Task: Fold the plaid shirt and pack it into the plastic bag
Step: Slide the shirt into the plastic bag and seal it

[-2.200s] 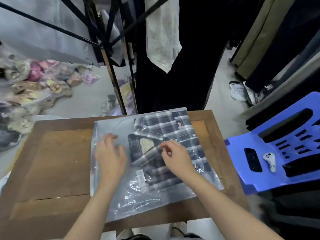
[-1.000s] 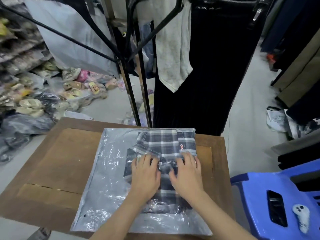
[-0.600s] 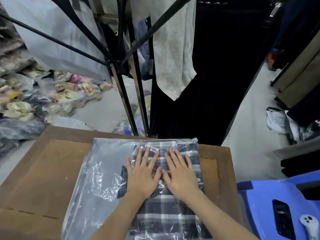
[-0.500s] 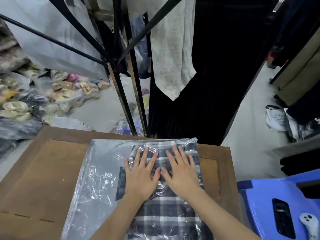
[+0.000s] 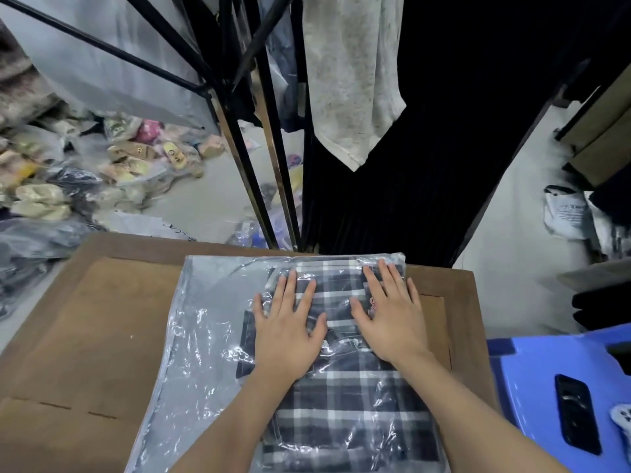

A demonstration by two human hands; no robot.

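The folded plaid shirt point(image 5: 345, 407), dark with white stripes, lies inside a clear plastic bag point(image 5: 205, 336) on the wooden table point(image 5: 85, 336). The shirt fills the bag's right half; the left half is flat and shiny. My left hand point(image 5: 286, 331) lies flat on the bag over the shirt, fingers spread and pointing away from me. My right hand point(image 5: 389, 314) lies flat beside it, nearer the bag's far right corner. Both palms press the plastic down onto the cloth.
A blue plastic chair point(image 5: 563, 387) stands at the right with a black phone point(image 5: 577, 413) on its seat. Behind the table rise black rack poles point(image 5: 259, 165), hanging dark clothes point(image 5: 444, 131) and a pale towel point(image 5: 351, 80). Bagged slippers point(image 5: 119, 165) litter the floor at left.
My hands have slid forward and apart over the bag; the right hand now reaches the far right corner. The view has tilted slightly.
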